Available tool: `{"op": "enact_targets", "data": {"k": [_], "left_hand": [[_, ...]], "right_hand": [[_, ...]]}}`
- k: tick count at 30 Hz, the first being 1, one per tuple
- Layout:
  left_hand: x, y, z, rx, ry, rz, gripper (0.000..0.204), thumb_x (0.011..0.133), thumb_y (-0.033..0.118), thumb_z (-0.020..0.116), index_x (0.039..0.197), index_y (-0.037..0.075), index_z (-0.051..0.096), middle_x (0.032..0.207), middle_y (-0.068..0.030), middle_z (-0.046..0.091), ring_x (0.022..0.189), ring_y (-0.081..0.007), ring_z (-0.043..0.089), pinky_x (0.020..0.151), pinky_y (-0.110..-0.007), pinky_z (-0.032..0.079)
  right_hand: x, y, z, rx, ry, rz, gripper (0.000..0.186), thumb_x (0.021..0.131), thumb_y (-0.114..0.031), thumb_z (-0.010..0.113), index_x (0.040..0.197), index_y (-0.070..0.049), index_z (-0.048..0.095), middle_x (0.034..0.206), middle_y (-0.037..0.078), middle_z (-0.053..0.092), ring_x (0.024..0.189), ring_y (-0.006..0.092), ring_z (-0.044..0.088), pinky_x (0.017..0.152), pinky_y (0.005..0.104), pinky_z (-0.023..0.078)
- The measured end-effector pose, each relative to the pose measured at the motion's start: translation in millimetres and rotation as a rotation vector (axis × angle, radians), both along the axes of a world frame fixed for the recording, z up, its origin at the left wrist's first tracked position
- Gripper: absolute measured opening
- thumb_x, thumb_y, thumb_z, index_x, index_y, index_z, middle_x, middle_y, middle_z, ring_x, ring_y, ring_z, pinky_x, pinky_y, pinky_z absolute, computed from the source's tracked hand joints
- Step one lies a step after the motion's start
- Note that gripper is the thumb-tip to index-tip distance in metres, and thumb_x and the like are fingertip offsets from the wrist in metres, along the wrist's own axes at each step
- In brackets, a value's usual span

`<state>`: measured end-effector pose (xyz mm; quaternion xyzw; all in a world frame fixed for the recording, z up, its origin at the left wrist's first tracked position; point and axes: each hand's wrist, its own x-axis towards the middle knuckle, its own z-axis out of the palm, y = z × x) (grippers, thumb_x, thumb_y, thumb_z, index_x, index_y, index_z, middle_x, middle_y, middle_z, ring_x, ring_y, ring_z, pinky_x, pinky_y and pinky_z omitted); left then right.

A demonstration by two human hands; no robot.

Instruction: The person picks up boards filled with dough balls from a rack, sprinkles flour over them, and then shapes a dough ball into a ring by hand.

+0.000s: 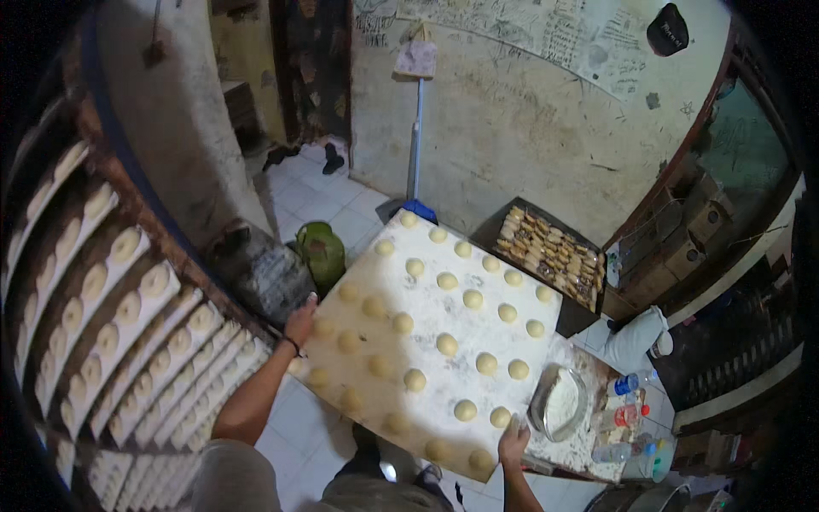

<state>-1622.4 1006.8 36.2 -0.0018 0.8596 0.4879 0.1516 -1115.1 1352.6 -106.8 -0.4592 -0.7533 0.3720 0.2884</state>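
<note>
The person's left hand (300, 322) and right hand (514, 442) each close on opposite edges of a floured board (426, 328) already filled with dough balls (446, 344), held beside the loaded rack (119, 324).

Floured wooden board (426, 324), tilted, carrying rows of round dough balls (447, 344).

Wall writing (589, 38) covers the pale plaster at the top right — dark scrawled lines and sums in slanting blocks. A black cap (668, 28) with a small pale label hangs beside it. Low right, plastic bottles (630, 416) stand close together — clear bodies, blue and red caps, coloured label bands. Brown boxes (695, 226) sit stacked on the right-hand shelves.
</note>
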Motion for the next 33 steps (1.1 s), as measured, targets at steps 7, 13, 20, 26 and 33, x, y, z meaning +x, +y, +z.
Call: {"op": "enact_targets", "data": {"k": [7, 13, 20, 26, 33], "left_hand": [[-75.6, 38.6, -64.0, -0.090, -0.128, -0.214, 0.083, 0.091, 0.075, 0.032, 0.077, -0.001, 0.061, 0.068, -0.0142, 0.057, 0.067, -0.0318, 0.056, 0.068, -0.045, 0.041], [-122.3, 35.4, -142.6, -0.240, 0.279, -0.465, 0.050, 0.096, 0.046, 0.053, 0.075, 0.002, 0.064, 0.064, -0.0118, 0.053, 0.061, -0.0265, 0.053, 0.062, -0.043, 0.042], [-128.2, 1.0, -159.7, 0.026, 0.040, -0.329, 0.025, 0.097, 0.023, 0.058, 0.104, 0.002, 0.070, 0.077, -0.0045, 0.060, 0.068, -0.0172, 0.055, 0.064, -0.036, 0.045], [-74.4, 65.9, -124.9, -0.275, -0.077, -0.281, 0.019, 0.097, 0.014, 0.058, 0.107, 0.002, 0.068, 0.090, -0.0065, 0.066, 0.077, -0.0190, 0.062, 0.068, -0.035, 0.051], [-175.9, -27.6, -170.5, -0.287, 0.022, -0.286, 0.021, 0.097, 0.019, 0.056, 0.101, 0.003, 0.067, 0.087, -0.0152, 0.066, 0.076, -0.0278, 0.063, 0.068, -0.045, 0.051]], "right_hand": [[-52.9, -2.9, 3.7, -0.047, 0.022, -0.120, 0.039, 0.100, -0.028, 0.053, 0.070, -0.002, 0.048, 0.058, -0.002, 0.041, 0.056, 0.0107, 0.037, 0.049, 0.0336, 0.032], [-59.1, 3.0, -0.5, 0.420, -0.252, -0.060, 0.039, 0.099, -0.034, 0.052, 0.090, 0.003, 0.061, 0.067, 0.020, 0.059, 0.060, 0.0285, 0.059, 0.057, 0.0394, 0.046], [-90.2, 5.5, 94.1, -0.195, -0.170, -0.190, 0.035, 0.093, -0.029, 0.059, 0.106, 0.002, 0.068, 0.091, 0.027, 0.068, 0.084, 0.0381, 0.069, 0.074, 0.0426, 0.051], [-61.3, -7.4, 74.0, -0.227, -0.211, -0.382, 0.038, 0.092, -0.033, 0.061, 0.104, 0.003, 0.068, 0.091, 0.027, 0.068, 0.088, 0.0385, 0.068, 0.076, 0.0435, 0.051], [-98.3, -0.6, 85.0, -0.179, -0.168, -0.187, 0.034, 0.088, -0.031, 0.060, 0.091, 0.003, 0.069, 0.081, 0.029, 0.065, 0.082, 0.0437, 0.066, 0.073, 0.0466, 0.051]]}}
